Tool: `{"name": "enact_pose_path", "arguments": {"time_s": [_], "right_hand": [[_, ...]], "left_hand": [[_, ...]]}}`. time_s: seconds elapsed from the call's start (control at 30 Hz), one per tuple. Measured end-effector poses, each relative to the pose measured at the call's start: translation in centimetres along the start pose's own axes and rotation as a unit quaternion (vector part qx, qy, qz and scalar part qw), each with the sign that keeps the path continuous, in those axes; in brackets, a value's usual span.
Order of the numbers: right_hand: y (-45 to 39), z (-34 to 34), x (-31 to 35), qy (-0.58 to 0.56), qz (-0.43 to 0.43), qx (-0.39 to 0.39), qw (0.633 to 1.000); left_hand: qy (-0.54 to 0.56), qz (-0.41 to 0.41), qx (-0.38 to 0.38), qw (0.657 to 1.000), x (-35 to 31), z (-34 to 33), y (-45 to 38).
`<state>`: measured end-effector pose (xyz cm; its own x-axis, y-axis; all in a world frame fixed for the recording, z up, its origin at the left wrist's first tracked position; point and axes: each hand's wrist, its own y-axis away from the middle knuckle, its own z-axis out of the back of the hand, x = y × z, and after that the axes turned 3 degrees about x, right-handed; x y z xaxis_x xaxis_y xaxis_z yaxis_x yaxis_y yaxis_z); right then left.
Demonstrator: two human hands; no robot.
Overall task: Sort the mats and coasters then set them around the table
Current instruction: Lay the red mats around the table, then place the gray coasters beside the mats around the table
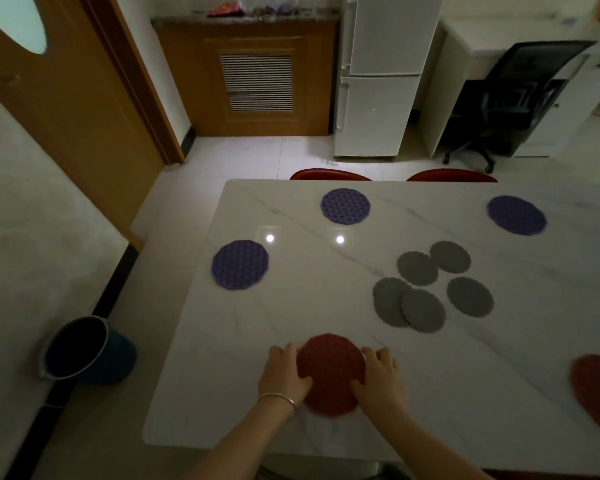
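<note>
Below, both hands frame a round red perforated silicone mat (330, 374) lying flat near the near edge of the white marble-patterned desk (291, 306). Left hand (284, 374), with a thin metal bangle (278, 398) at the wrist, presses the mat's left rim, thumb on its top surface; right hand (378, 375) mirrors it on the right rim, thumb likewise on top. Grip of each hand is loose and spread, fingers curved along the edge, resting on the mat rather than closed round it; mat not lifted. Second red mat (596, 393) sits at the right edge of the view, partly cut off. Three round purple perforated mats lie apart: one near the left side (239, 265), one near the far edge (345, 206), one far right (516, 215). Five round grey scalloped coasters cluster right of centre: two touching or slightly overlapping at the back (417, 268) (450, 257), two clearly overlapping in front (388, 301) (422, 310), one alone just to the right (470, 296). Two ceiling-light reflections show on the desk top. Beyond the far edge, two red chair backs (330, 174) (451, 175). On the floor left of the desk, a dark blue bucket (87, 348). Behind: white fridge (381, 74), wooden cabinet with slatted vent (253, 77), black office chair (510, 98), wooden door (49, 81).
</note>
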<state>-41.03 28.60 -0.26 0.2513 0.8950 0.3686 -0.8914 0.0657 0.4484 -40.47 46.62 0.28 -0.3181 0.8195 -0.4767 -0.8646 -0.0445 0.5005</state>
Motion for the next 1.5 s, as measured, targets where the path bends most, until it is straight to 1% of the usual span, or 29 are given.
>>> {"name": "enact_pose_path", "arguments": {"time_s": [0.03,0.1,0.17,0.23,0.3,0.4,0.5,0.63,0.77,0.93,1.07,1.17,1.23,1.3,1.4,1.5], "right_hand": [[0.1,-0.2,-0.1,0.022,0.023,-0.003,0.999],[0.2,-0.8,-0.2,0.067,0.059,0.016,0.996],[0.5,-1.4,-0.3,0.094,0.077,0.040,0.992],[0.7,-2.0,-0.6,0.103,0.095,0.049,0.989],[0.7,-2.4,-1.0,0.115,0.111,0.049,0.986],[0.5,-2.7,-1.6,0.125,0.115,0.053,0.984],[0.3,-2.8,-1.8,0.125,0.115,0.055,0.984],[0.2,-2.4,-1.9,0.089,0.100,0.061,0.989],[0.0,-0.1,-3.1,0.052,0.082,0.041,0.994],[-1.2,4.8,-6.8,0.029,0.054,0.000,0.998],[-3.4,8.4,-10.4,0.016,0.031,-0.027,0.999],[-5.7,10.3,-13.4,-0.006,0.034,-0.030,0.999],[-7.4,11.3,-15.2,-0.045,0.048,-0.024,0.998],[-8.8,12.1,-16.5,-0.085,0.051,-0.012,0.995],[-10.5,12.8,-17.5,-0.185,0.038,0.012,0.982],[-11.8,13.4,-17.9,-0.295,-0.007,0.047,0.954]], "left_hand": [[-0.041,-0.034,-0.002,0.999,-0.2,-0.2,0.2],[-0.127,-0.097,0.000,0.987,-0.5,-0.9,0.6],[-0.190,-0.138,0.017,0.972,-0.5,-1.8,0.7],[-0.231,-0.148,0.039,0.961,-0.2,-2.6,0.8],[-0.254,-0.134,0.051,0.956,0.1,-3.2,0.9],[-0.270,-0.113,0.059,0.954,0.3,-3.6,0.8],[-0.271,-0.109,0.056,0.955,0.3,-3.5,0.6],[-0.265,-0.101,0.050,0.958,-0.7,-3.3,0.7],[-0.263,-0.117,0.041,0.957,-3.4,-2.9,0.4],[-0.258,-0.152,0.017,0.954,-8.7,-2.7,-0.9],[-0.228,-0.156,0.011,0.961,-13.2,-3.9,-2.7],[-0.176,-0.129,0.006,0.976,-16.2,-5.4,-4.3],[-0.104,-0.090,0.011,0.990,-18.3,-6.2,-5.5],[-0.003,-0.054,0.000,0.999,-20.3,-6.5,-6.8],[0.124,0.014,-0.049,0.991,-22.2,-6.1,-9.5],[0.196,0.083,-0.052,0.976,-22.6,-5.8,-12.0]]}}
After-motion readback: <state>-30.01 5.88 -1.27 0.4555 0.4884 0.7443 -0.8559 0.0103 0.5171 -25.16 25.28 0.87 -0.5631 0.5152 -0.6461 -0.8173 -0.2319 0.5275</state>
